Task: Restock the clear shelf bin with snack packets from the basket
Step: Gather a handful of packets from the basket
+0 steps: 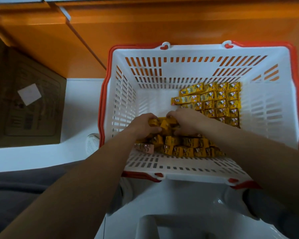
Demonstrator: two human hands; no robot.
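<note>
I observe left hand [143,124] and right hand [186,120] gripping one packet bundle [164,124] in the basket [188,50]. Beyond the right hand lie further packets [219,100].

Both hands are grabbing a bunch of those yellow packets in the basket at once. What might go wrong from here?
1. The left hand and right hand squeeze a loose bundle of yellow packets between them. A few may slip out as it rises over the basket wall.
2. Lifting could drag the stacked packets just beneath it out of order.
</note>
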